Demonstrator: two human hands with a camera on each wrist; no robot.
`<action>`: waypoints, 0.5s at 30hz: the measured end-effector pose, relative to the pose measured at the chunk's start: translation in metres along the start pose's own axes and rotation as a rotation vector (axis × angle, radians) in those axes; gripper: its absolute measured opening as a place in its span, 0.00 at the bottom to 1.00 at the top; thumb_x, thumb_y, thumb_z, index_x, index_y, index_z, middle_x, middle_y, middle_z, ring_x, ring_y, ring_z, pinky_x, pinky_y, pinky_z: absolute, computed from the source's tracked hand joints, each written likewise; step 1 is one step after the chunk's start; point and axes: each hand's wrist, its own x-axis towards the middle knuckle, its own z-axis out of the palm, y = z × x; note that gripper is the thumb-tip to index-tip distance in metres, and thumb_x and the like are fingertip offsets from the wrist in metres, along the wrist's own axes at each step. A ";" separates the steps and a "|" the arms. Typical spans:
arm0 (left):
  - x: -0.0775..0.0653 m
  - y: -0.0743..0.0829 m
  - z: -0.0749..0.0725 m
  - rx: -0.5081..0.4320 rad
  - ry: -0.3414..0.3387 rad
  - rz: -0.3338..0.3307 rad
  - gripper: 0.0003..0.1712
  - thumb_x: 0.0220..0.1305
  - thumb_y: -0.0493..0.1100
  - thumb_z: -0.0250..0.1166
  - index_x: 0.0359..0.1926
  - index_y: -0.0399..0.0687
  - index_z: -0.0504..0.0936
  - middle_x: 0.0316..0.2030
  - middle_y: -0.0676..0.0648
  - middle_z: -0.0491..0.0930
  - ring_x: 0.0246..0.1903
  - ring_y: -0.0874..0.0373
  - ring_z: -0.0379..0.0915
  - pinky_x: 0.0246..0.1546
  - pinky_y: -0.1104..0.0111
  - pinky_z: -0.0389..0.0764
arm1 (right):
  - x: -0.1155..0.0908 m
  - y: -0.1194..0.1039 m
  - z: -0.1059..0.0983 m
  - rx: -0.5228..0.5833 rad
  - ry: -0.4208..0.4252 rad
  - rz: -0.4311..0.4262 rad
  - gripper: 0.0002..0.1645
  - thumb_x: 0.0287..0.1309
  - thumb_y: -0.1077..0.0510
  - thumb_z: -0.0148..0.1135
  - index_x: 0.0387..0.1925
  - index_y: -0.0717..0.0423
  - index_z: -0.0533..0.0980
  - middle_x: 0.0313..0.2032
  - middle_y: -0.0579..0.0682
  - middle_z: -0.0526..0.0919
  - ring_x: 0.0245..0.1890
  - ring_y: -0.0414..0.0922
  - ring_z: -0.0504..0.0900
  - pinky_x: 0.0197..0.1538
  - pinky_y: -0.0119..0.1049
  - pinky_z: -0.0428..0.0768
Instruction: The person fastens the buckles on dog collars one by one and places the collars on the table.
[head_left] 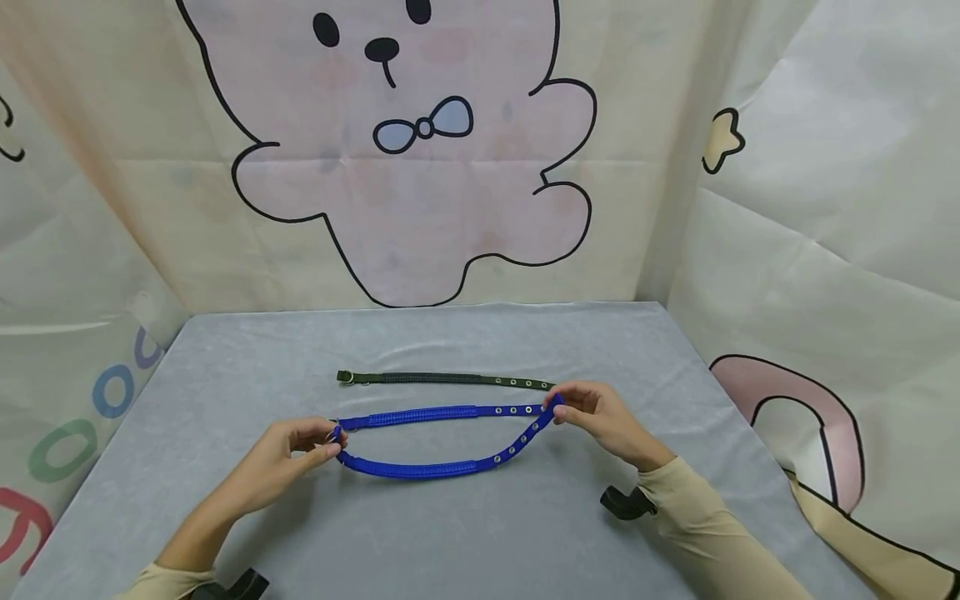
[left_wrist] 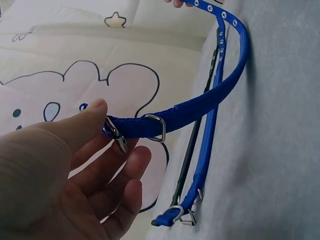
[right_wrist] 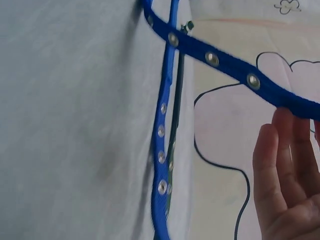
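Observation:
Both hands hold a blue pet collar (head_left: pixel 412 471) by its ends, and its padded middle sags toward me. My left hand (head_left: pixel 273 467) pinches the buckle end; in the left wrist view the silver buckle (left_wrist: pixel 117 135) hangs by the fingers and a metal ring sits on the strap. At the other end, my right hand (head_left: pixel 611 421) pinches the tip beyond a row of metal eyelets. A second blue collar (head_left: pixel 420 415) lies flat on the table behind it. Farther back lies a dark green collar (head_left: pixel 431 378), roughly parallel, its eyelet end near my right hand.
Pale grey cloth covers the table (head_left: pixel 420 550). A cream backdrop (head_left: pixel 630 50) with a cartoon bear stands behind it, and printed sheets hang at both sides. Black wrist mounts (head_left: pixel 628 503) show on the forearms.

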 end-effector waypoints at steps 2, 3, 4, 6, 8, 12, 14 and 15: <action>0.002 0.003 0.000 -0.001 0.007 -0.003 0.14 0.72 0.45 0.63 0.50 0.41 0.85 0.44 0.44 0.88 0.41 0.69 0.80 0.43 0.70 0.81 | 0.005 -0.003 0.004 0.007 0.013 -0.007 0.15 0.70 0.63 0.60 0.52 0.70 0.77 0.46 0.50 0.86 0.41 0.42 0.86 0.48 0.36 0.85; 0.003 0.004 0.001 -0.003 0.010 -0.004 0.14 0.72 0.45 0.63 0.50 0.41 0.85 0.44 0.44 0.88 0.41 0.69 0.80 0.43 0.70 0.81 | 0.007 -0.004 0.006 0.014 0.017 -0.010 0.14 0.70 0.63 0.60 0.52 0.70 0.77 0.45 0.51 0.87 0.41 0.41 0.86 0.48 0.35 0.85; 0.004 0.005 0.001 -0.005 0.014 -0.004 0.15 0.72 0.45 0.64 0.50 0.40 0.85 0.44 0.43 0.88 0.41 0.69 0.80 0.43 0.70 0.81 | 0.009 -0.005 0.008 0.024 0.021 -0.010 0.14 0.69 0.63 0.60 0.52 0.70 0.78 0.45 0.50 0.87 0.41 0.41 0.86 0.48 0.35 0.85; 0.005 0.007 0.001 -0.009 0.020 0.006 0.15 0.72 0.45 0.64 0.51 0.39 0.85 0.44 0.43 0.88 0.41 0.69 0.80 0.43 0.70 0.81 | 0.012 -0.008 0.012 0.049 0.028 -0.004 0.14 0.69 0.63 0.61 0.51 0.69 0.78 0.45 0.48 0.87 0.41 0.38 0.87 0.48 0.34 0.85; 0.007 0.008 0.002 -0.014 0.028 0.023 0.14 0.72 0.44 0.64 0.50 0.39 0.85 0.44 0.42 0.88 0.41 0.69 0.80 0.43 0.71 0.82 | 0.015 -0.010 0.015 0.068 0.035 0.000 0.15 0.69 0.63 0.61 0.52 0.70 0.78 0.44 0.43 0.87 0.42 0.36 0.87 0.49 0.36 0.86; 0.009 0.009 0.003 -0.019 0.043 0.060 0.12 0.72 0.43 0.64 0.49 0.41 0.85 0.43 0.41 0.87 0.40 0.68 0.81 0.43 0.71 0.82 | 0.021 -0.014 0.022 0.075 0.059 0.004 0.18 0.70 0.62 0.61 0.52 0.75 0.77 0.43 0.38 0.87 0.41 0.34 0.86 0.48 0.37 0.86; 0.010 0.010 0.003 -0.018 0.050 0.063 0.11 0.72 0.43 0.64 0.49 0.41 0.85 0.42 0.40 0.87 0.40 0.68 0.81 0.43 0.71 0.82 | 0.024 -0.015 0.025 0.061 0.076 -0.002 0.19 0.70 0.62 0.60 0.53 0.77 0.76 0.42 0.37 0.87 0.40 0.33 0.85 0.47 0.36 0.85; 0.010 0.011 0.003 -0.018 0.053 0.059 0.12 0.72 0.43 0.64 0.49 0.42 0.85 0.42 0.40 0.87 0.40 0.69 0.81 0.43 0.71 0.82 | 0.026 -0.016 0.027 0.054 0.084 -0.006 0.20 0.70 0.62 0.60 0.52 0.78 0.76 0.42 0.37 0.87 0.39 0.33 0.85 0.46 0.35 0.85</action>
